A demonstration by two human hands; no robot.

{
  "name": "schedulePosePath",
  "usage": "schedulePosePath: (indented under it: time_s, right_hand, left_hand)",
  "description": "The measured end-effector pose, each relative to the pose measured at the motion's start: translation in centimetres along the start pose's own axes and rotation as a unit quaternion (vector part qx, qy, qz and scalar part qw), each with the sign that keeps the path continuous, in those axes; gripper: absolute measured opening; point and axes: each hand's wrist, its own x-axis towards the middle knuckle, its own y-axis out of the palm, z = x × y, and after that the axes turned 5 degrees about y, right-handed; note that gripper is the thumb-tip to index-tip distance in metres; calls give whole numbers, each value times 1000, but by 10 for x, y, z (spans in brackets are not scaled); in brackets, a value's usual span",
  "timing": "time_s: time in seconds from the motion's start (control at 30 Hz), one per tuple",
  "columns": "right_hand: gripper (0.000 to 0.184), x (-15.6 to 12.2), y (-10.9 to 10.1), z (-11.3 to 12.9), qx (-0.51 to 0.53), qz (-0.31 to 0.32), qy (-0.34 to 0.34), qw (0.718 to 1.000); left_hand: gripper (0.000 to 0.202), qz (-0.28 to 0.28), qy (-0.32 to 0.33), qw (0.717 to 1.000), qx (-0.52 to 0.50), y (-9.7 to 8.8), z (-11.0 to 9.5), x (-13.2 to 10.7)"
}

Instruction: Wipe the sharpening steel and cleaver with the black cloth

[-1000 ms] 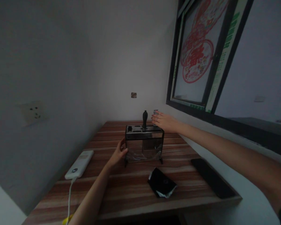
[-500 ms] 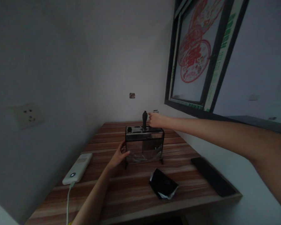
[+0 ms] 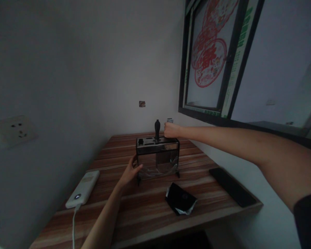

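A clear-walled rack [image 3: 158,160] with a slotted metal top stands on the striped wooden table [image 3: 134,214]. A black handle [image 3: 157,128] sticks up from one slot. My left hand [image 3: 131,171] grips the rack's left side, thumb in front and fingers round the edge. My right hand [image 3: 171,130] is a fist above the rack's right end. It is closed round an upright handle whose pale tip [image 3: 169,120] shows above the knuckles. What lies below the fist is hidden.
A white power bank [image 3: 83,188] with a cable lies at the left. A black foil pouch [image 3: 180,203] lies in front of the rack and a flat black slab [image 3: 232,186] along the right edge. Walls close in at the left and back, with a window frame [image 3: 182,86] at the right.
My right hand, open and flat over the rack's right end a second ago, has closed into a fist round the pale-tipped handle. My left hand has stayed on the rack.
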Motion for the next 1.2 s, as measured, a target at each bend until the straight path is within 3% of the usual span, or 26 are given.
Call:
schedulePosePath:
  time_s: [0.23, 0.53, 0.7, 0.9, 1.07, 1.13, 1.2]
  right_hand:
    - [26, -3, -11, -15, -15, -8, -11, 1000]
    - [36, 0, -51, -70, -1, -62, 15, 998]
    - [52, -14, -76, -97, 121, -185, 100, 970]
    - [56, -57, -105, -117, 172, -254, 199, 931]
    - [63, -99, -132, -110, 46, -238, 250, 938]
    - [64, -114, -144, -95, -13, -188, 300, 935]
    - [53, -129, -156, -76, -66, -105, 383, 916]
  left_hand:
    - [86, -6, -1, 1000, 18, 2, 2, 0]
    - [86, -19, -3, 999, 34, 6, -8, -3]
    - [85, -20, -5, 999, 39, 7, -6, -3]
    - [76, -29, 4, 998, 47, 8, -1, -4]
    - [73, -36, 20, 997, 64, 5, 5, -3]
    - [74, -42, 33, 996, 76, 5, 7, -2]
    - [77, -54, 52, 993, 92, 5, 7, -2]
